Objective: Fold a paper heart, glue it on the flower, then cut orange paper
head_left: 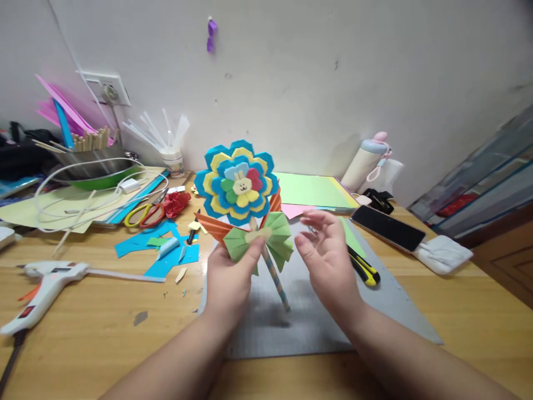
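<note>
My left hand point(230, 278) is closed on a paper flower craft, thumb pressing on the middle of its green paper bow point(278, 236). The flower head point(237, 181) has blue and yellow layered petals and a small face in its centre. Orange pleated leaves point(212, 226) spread behind the bow. A striped stick stem point(275, 278) hangs down toward the grey cutting mat point(316, 316). My right hand point(328, 258) hovers just right of the bow, fingers apart, holding nothing.
A white glue gun point(45, 286) lies at the left on the wooden table. Blue paper scraps point(160, 250), scissors point(144, 214), a white cable point(83, 194) and a bowl of sticks point(94, 155) crowd the back left. A yellow-black cutter point(364, 268), phone point(389, 228), coloured sheets point(312, 190) and bottle point(366, 162) lie right.
</note>
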`<state>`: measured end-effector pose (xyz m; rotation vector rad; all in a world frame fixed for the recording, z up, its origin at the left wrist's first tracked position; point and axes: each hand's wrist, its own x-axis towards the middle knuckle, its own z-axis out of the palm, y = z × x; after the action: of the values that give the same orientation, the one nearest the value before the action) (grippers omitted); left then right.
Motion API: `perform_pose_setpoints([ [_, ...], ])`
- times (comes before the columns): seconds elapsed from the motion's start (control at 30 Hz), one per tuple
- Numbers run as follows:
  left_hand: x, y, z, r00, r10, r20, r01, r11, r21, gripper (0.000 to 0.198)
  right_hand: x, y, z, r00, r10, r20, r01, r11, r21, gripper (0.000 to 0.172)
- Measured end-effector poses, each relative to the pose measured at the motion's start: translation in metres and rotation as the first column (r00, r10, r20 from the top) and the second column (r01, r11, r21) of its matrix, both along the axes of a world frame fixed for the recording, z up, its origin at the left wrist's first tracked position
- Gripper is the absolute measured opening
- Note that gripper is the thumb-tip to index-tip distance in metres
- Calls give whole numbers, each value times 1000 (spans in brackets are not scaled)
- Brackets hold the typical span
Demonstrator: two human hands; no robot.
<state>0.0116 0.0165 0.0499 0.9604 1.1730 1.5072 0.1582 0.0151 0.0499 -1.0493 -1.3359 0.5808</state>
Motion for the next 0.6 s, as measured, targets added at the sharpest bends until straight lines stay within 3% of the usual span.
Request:
perform_pose_setpoints([
  [0.07,-3,5,-1,998,15,68,-14,1000,-23,36,-4,1,-13,958,132,-254,-200,943,-264,34],
  [0.13,-6,11,-4,995,1,99,5,998,-66,41,-11,-4,-26,830,268,-490,-493,763,-418,36],
  [0.2,-7,16,-7,995,-1,101,11,995,-100,44,-19,-13,-37,677,360,-641,-712,542,-447,39],
  [0.23,-7,18,-9,996,0,90,10,993,-114,45,-22,-17,-41,632,370,-681,-759,473,-447,39],
  [0.27,-7,20,-11,997,-12,75,22,992,-121,46,-25,-20,-45,608,369,-703,-780,443,-442,39],
  [0.37,-8,25,-16,999,-34,-6,33,995,-94,51,-27,-24,-51,586,313,-748,-778,476,-411,37],
  [0.43,-10,27,-16,978,132,-162,-134,991,4,54,-24,-22,-52,567,268,-779,-773,499,-391,36],
  [0.5,-15,27,-13,834,391,-389,-311,916,253,51,-22,-20,-54,547,241,-801,-776,506,-377,37],
  [0.53,-17,26,-11,723,482,-495,-307,866,394,46,-21,-19,-54,539,235,-809,-777,510,-369,37],
  [0.6,-21,24,-6,516,555,-652,-150,808,569,33,-21,-20,-56,518,231,-824,-783,515,-348,36],
])
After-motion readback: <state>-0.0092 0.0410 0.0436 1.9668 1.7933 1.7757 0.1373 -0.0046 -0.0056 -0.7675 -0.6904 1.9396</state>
